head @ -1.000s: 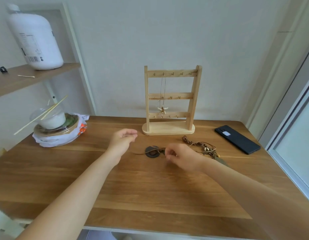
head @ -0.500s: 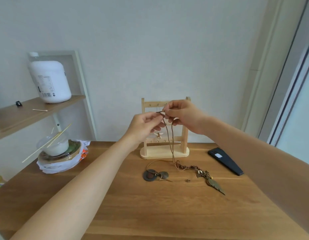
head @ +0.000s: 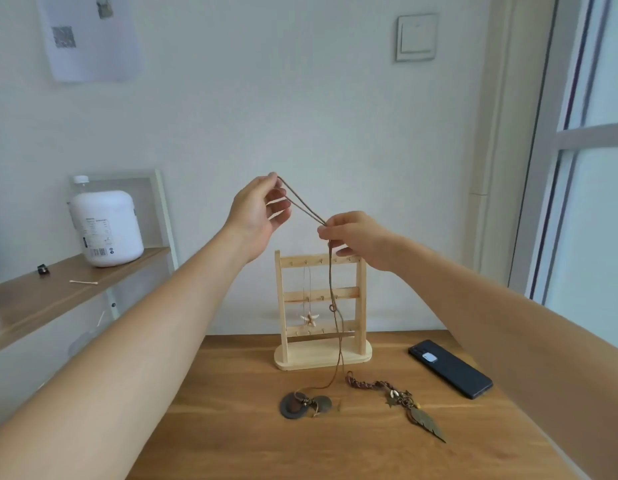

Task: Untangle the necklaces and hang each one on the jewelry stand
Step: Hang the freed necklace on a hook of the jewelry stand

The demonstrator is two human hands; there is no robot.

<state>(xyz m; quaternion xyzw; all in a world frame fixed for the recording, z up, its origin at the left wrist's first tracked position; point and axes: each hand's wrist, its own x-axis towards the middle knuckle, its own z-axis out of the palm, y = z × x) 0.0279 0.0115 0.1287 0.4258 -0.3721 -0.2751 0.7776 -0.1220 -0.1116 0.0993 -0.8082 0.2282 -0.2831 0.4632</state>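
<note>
The brown cord [head: 332, 307] is now lifted higher, above the stand [head: 282, 306]. Left hand [head: 257, 211] pinches its loop end; right hand [head: 356, 237] pinches lower down. The pendant [head: 295, 405] still rests on the table [head: 231, 427], so this looks like untangling, not hanging yet.

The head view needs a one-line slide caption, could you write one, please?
Left hand and right hand pinch a brown cord before the stand; its disc pendant lies on the table.

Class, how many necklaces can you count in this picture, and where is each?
3. The starfish necklace hangs on the stand. Left hand and right hand hold up the disc necklace by its cord. The feather necklace lies on the table. None seems hidden.
</note>
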